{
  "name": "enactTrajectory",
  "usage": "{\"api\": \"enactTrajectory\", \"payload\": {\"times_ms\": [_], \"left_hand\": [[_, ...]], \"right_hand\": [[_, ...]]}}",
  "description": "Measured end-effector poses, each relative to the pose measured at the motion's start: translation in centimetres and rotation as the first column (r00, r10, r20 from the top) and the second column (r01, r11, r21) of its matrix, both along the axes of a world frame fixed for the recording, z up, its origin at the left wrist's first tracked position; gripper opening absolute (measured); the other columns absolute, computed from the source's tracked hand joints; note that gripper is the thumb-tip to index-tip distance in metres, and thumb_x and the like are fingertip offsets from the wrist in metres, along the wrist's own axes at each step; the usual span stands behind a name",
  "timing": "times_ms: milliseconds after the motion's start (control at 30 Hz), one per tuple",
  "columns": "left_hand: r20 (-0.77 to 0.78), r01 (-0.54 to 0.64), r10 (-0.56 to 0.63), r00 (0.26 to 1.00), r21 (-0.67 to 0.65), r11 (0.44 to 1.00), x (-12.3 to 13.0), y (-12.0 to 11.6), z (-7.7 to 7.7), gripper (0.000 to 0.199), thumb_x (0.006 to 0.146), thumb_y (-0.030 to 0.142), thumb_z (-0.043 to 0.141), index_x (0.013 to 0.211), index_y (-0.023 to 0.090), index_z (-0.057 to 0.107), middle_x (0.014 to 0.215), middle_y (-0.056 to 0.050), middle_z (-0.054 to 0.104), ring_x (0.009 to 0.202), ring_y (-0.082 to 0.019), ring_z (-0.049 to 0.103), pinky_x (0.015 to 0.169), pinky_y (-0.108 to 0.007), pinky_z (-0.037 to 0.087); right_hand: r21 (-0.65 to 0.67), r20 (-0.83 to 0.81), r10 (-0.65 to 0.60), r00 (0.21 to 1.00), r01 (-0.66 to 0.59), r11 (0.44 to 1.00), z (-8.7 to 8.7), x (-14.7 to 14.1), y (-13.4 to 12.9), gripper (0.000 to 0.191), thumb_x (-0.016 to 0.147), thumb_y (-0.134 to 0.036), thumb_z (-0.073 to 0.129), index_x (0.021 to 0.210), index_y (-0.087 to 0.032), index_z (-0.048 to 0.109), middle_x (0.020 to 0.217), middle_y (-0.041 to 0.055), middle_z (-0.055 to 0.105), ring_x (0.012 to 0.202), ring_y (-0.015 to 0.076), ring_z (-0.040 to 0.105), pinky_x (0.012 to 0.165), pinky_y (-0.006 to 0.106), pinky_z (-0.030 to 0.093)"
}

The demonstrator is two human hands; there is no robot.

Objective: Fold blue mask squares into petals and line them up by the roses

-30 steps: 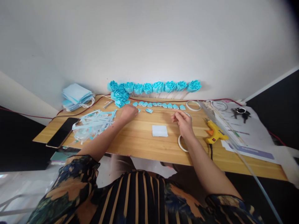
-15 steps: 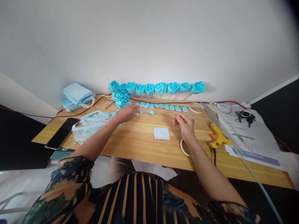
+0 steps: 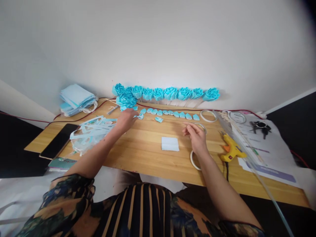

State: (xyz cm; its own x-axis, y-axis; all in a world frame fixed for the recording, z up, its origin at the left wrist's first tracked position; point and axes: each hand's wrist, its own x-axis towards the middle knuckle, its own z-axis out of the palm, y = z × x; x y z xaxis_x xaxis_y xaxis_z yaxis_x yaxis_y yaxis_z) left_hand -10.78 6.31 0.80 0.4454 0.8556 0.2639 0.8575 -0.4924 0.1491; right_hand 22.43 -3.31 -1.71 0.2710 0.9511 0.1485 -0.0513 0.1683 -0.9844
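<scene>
My left hand (image 3: pixel 126 119) reaches over the back left of the wooden table, beside a small folded blue piece (image 3: pixel 140 116); its fingertips are partly hidden and slightly blurred. Above the table's middle right, my right hand (image 3: pixel 195 134) has its fingers bent together, and whatever may be between them is too small to make out. A white folded square (image 3: pixel 170 144) lies left of it. Behind runs a row of folded blue petals (image 3: pixel 176 114), with one petal (image 3: pixel 158 119) lying in front. Blue flowers (image 3: pixel 170 93) on stems line the wall.
White straps (image 3: pixel 91 131) and a phone (image 3: pixel 59 140) lie at left, near a stack of blue masks (image 3: pixel 77 96). Tape rolls (image 3: pixel 208 116) sit near a yellow glue gun (image 3: pixel 231 148). Keys (image 3: pixel 261 127) rest on papers (image 3: pixel 271 151) at right.
My left hand has moved left, away from the small folded piece, which now shows more fully. My right hand has hardly moved. The view has shifted slightly.
</scene>
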Motion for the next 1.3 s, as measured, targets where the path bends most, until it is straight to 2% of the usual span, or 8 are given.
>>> {"api": "enactTrajectory", "payload": {"times_ms": [167, 433, 633, 733, 833, 933, 1167, 1300], "left_hand": [[-0.064, -0.052, 0.045, 0.997, -0.099, 0.994, 0.1, -0.1, -1.4, 0.028, 0.089, 0.02, 0.044, 0.093, 0.016, 0.072, 0.099, -0.012, 0.069, 0.099, -0.025, 0.063, 0.086, -0.035, 0.049], [0.017, 0.044, -0.044, 0.999, 0.006, 0.999, 0.9, -1.1, -1.2, 0.028, 0.089, 0.017, 0.044, 0.093, 0.017, 0.071, 0.1, -0.011, 0.07, 0.101, -0.024, 0.061, 0.089, -0.036, 0.049], [-0.011, 0.29, -0.291, 0.957, -0.042, 0.956, 8.1, -3.4, 0.2, 0.026, 0.095, 0.021, 0.045, 0.102, 0.016, 0.069, 0.107, -0.011, 0.069, 0.104, -0.023, 0.061, 0.092, -0.035, 0.047], [-0.064, 0.206, -0.209, 0.976, -0.049, 0.977, 11.9, -2.6, 0.4, 0.025, 0.095, 0.025, 0.047, 0.104, 0.017, 0.068, 0.109, -0.012, 0.068, 0.106, -0.024, 0.06, 0.09, -0.034, 0.047], [-0.096, 0.134, -0.139, 0.986, -0.054, 0.99, 13.3, -1.4, 0.1, 0.027, 0.093, 0.027, 0.049, 0.105, 0.013, 0.068, 0.109, -0.018, 0.066, 0.105, -0.028, 0.06, 0.086, -0.037, 0.048], [-0.128, 0.121, -0.128, 0.983, -0.064, 0.991, 12.1, -0.9, -0.5, 0.027, 0.092, 0.02, 0.046, 0.1, 0.011, 0.07, 0.105, -0.018, 0.067, 0.103, -0.027, 0.06, 0.085, -0.037, 0.048], [-0.136, 0.178, -0.184, 0.973, -0.057, 0.982, 5.4, -1.4, -1.3, 0.032, 0.087, 0.011, 0.044, 0.106, 0.013, 0.07, 0.111, -0.014, 0.07, 0.107, -0.025, 0.061, 0.095, -0.037, 0.047], [-0.032, 0.185, -0.185, 0.982, -0.001, 0.983, 2.4, -1.1, -0.7, 0.043, 0.086, 0.006, 0.04, 0.115, 0.018, 0.07, 0.128, -0.011, 0.066, 0.124, -0.022, 0.056, 0.106, -0.036, 0.042]], "right_hand": [[0.002, 0.018, 0.0, 1.0, 0.0, 1.0, 0.1, 0.0, -0.1, 0.024, 0.082, -0.037, 0.067, 0.098, -0.02, 0.074, 0.069, -0.0005, 0.066, 0.059, 0.0097, 0.056, 0.06, 0.025, 0.046], [-0.008, 0.005, -0.013, 1.0, 0.013, 1.0, 0.1, -0.1, 0.0, 0.026, 0.079, -0.037, 0.067, 0.097, -0.019, 0.073, 0.068, -0.0009, 0.065, 0.056, 0.0095, 0.055, 0.059, 0.025, 0.046], [0.002, 0.03, -0.015, 0.999, 0.015, 1.0, 0.2, -0.3, 0.1, 0.028, 0.078, -0.038, 0.067, 0.096, -0.018, 0.073, 0.066, -0.0009, 0.065, 0.055, 0.0094, 0.054, 0.058, 0.025, 0.046], [0.006, 0.036, -0.03, 0.999, 0.03, 1.0, 0.1, -0.1, 0.1, 0.03, 0.077, -0.04, 0.067, 0.096, -0.018, 0.073, 0.067, -0.0012, 0.065, 0.056, 0.0092, 0.053, 0.058, 0.025, 0.046], [0.011, 0.054, -0.04, 0.998, 0.039, 0.999, 0.2, 0.1, 0.1, 0.032, 0.077, -0.043, 0.068, 0.096, -0.019, 0.073, 0.067, -0.0012, 0.065, 0.057, 0.0094, 0.053, 0.059, 0.025, 0.047], [0.0, 0.079, -0.033, 0.996, 0.033, 0.999, 0.2, 0.1, 0.1, 0.034, 0.077, -0.046, 0.067, 0.097, -0.019, 0.072, 0.068, -0.0005, 0.065, 0.06, 0.0103, 0.054, 0.059, 0.025, 0.047], [0.002, 0.107, -0.001, 0.994, 0.001, 1.0, 0.1, 0.0, 0.2, 0.035, 0.078, -0.044, 0.065, 0.099, -0.017, 0.073, 0.068, 0.0, 0.065, 0.059, 0.0105, 0.054, 0.06, 0.026, 0.048], [-0.003, 0.081, -0.005, 0.997, 0.006, 1.0, 0.2, 0.0, 0.1, 0.034, 0.077, -0.043, 0.067, 0.098, -0.017, 0.073, 0.067, -0.0002, 0.065, 0.057, 0.0099, 0.054, 0.059, 0.025, 0.048]]}}
